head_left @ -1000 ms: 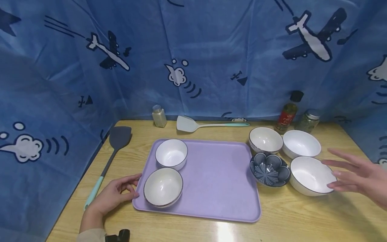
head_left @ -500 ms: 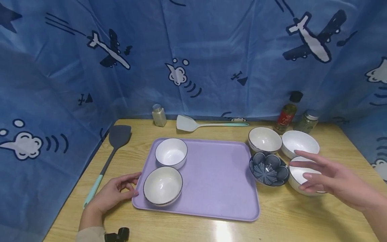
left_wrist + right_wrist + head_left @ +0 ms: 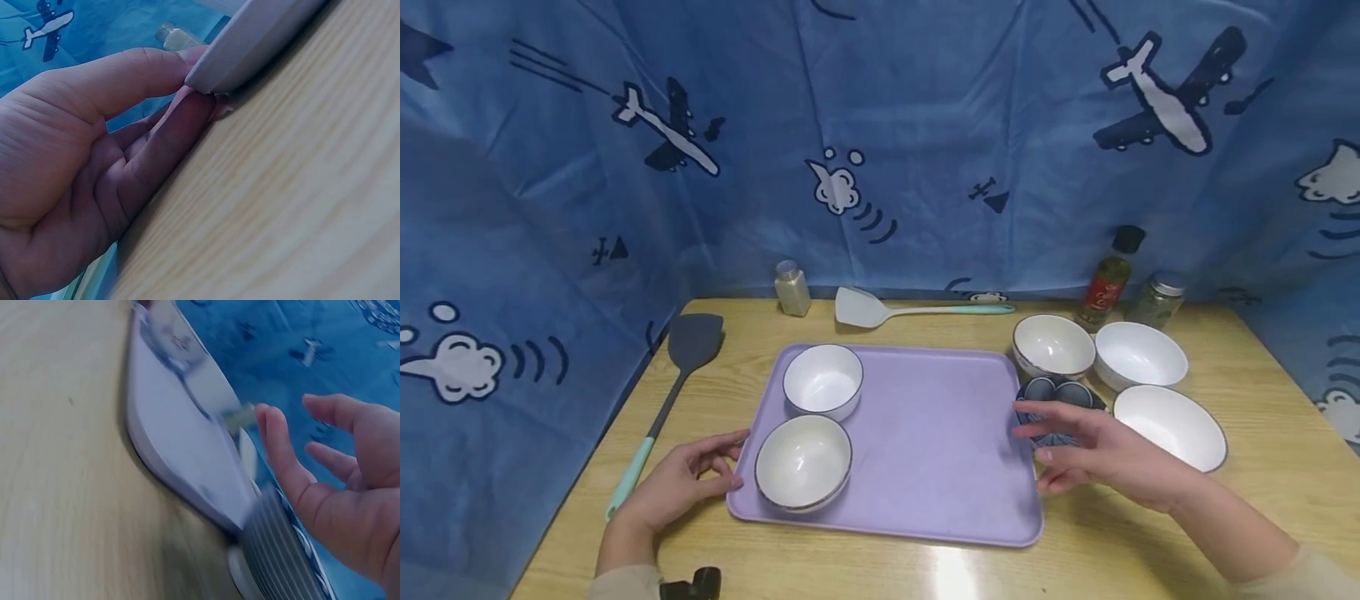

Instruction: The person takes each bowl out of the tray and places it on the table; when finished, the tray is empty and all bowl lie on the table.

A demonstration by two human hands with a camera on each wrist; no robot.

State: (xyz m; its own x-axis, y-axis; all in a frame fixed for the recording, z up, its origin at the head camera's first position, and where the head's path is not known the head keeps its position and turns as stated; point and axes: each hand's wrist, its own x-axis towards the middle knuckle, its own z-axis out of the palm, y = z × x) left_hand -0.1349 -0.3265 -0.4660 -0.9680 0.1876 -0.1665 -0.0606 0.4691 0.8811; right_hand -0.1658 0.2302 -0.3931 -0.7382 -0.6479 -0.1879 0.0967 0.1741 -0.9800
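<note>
In the head view, my left hand [image 3: 673, 483] pinches the left edge of a lavender tray [image 3: 940, 442]. The left wrist view shows the thumb on top of the tray rim [image 3: 228, 56] and fingers beneath. Two bowls stand on the tray's left side: a white bowl [image 3: 823, 379] behind and a cream bowl [image 3: 803, 462] in front. My right hand [image 3: 1105, 454] hovers with spread fingers over the dark blue patterned bowl [image 3: 1075, 396], by the tray's right edge, partly hiding it. In the right wrist view, a gap separates these fingers [image 3: 278, 444] from the ribbed bowl [image 3: 275, 550].
Right of the tray are a cream bowl [image 3: 1054, 346] and two white bowls [image 3: 1141, 354]. Behind them stand an oil bottle [image 3: 1105, 287] and a lidded jar [image 3: 1159, 300]. A white spatula [image 3: 861, 308], a shaker [image 3: 792, 290] and a dark spatula [image 3: 695, 340] lie around the tray.
My right hand has moved left from beside the front white bowl, across it, to above the dark blue bowl. The left hand keeps its hold on the tray edge.
</note>
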